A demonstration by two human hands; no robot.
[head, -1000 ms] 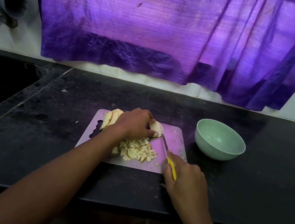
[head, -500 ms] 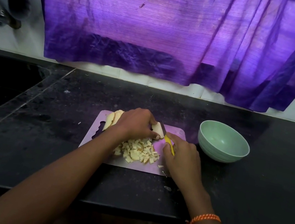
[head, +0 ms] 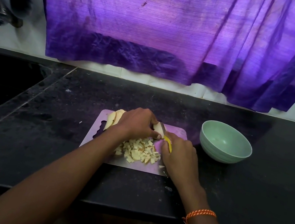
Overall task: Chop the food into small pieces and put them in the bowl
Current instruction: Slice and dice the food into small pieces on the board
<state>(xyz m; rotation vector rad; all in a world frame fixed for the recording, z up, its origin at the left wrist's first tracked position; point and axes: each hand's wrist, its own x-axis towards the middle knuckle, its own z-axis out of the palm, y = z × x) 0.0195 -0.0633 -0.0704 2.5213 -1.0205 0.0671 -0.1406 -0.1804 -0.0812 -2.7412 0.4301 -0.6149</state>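
At nine o'clock of the cutting board (head: 175, 131), uncut slices (head: 112, 119) lying stacked; left hand (head: 137, 122) curled over a fruit piece (head: 158, 127), pinning it to the board; at six o'clock of that hand, chopped pieces (head: 141, 151) heaped; right hand (head: 179, 153) wrapped around the yellow-handled knife (head: 167, 139), blade against the held piece; at three o'clock, green bowl (head: 225, 142) on the dark counter (head: 40, 142), apart from the board.

A cutting board (head: 176, 134) is laid on the counter (head: 57, 155), with a bowl (head: 225, 142) set at its 3 o'clock. Chopped pieces (head: 141, 151) are heaped at the board's 6 o'clock; slices (head: 113, 119) are stacked at its 11 o'clock.
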